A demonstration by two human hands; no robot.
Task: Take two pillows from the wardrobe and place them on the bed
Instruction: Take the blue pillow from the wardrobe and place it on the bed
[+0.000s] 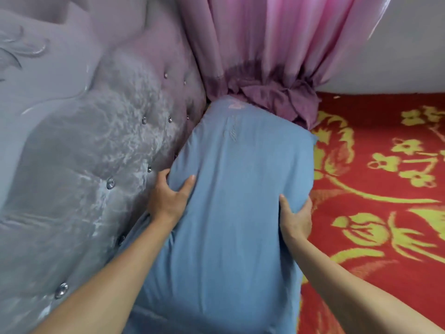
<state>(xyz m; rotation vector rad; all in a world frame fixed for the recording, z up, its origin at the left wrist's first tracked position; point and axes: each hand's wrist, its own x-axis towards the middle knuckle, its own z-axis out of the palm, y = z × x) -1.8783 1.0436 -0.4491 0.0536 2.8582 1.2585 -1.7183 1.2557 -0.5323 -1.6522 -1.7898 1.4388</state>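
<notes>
A large blue pillow point(236, 189) fills the middle of the head view, lying lengthwise against the padded headboard with its far end at the curtain. My left hand point(168, 194) grips its left edge, thumb on top and fingers wrapped behind. My right hand point(295, 213) clasps its right edge, thumb on the top face. The pillow lies over the bed's red and yellow flowered cover point(375, 201). More blue fabric point(216, 297) shows at the near end, between my forearms; I cannot tell whether it is a second pillow.
A grey tufted headboard point(79, 153) with shiny buttons runs along the left. A pink curtain point(265, 56), gathered and tied, hangs down onto the bed corner behind the pillow. A pale wall point(397, 56) lies at the upper right.
</notes>
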